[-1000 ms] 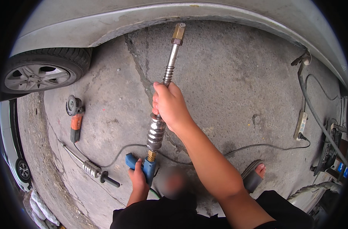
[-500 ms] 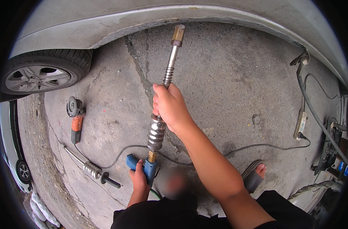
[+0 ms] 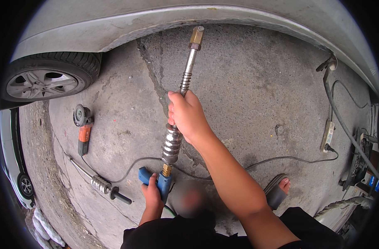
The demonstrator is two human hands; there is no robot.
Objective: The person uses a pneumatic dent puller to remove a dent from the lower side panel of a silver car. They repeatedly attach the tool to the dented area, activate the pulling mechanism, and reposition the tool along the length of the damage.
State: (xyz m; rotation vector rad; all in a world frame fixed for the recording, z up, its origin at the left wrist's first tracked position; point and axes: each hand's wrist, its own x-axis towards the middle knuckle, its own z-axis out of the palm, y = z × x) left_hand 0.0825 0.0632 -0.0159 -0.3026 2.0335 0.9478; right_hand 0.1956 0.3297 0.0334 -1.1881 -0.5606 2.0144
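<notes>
A slide hammer [image 3: 172,145] with a chrome shaft, a ribbed sliding weight, a spring and a brass-coloured end piece [image 3: 196,38] stretches away from me. Its tip lies close under the lower edge of a silver car panel [image 3: 156,14]; whether it touches is hard to tell. My left hand [image 3: 152,194] is closed round the blue pistol-shaped handle [image 3: 163,186] at the near end. Farther up, my right hand [image 3: 190,116] wraps the shaft between the spring and the ribbed weight.
Left on the concrete lie an orange angle grinder [image 3: 84,133] and a second slide hammer [image 3: 100,184] with a black handle. A black cable [image 3: 281,159] crosses the floor to a power strip [image 3: 327,136] at right. A car wheel [image 3: 42,83] stands at far left.
The slide hammer and both hands have shifted very slightly to the right in the picture. Both grips are the same as before.
</notes>
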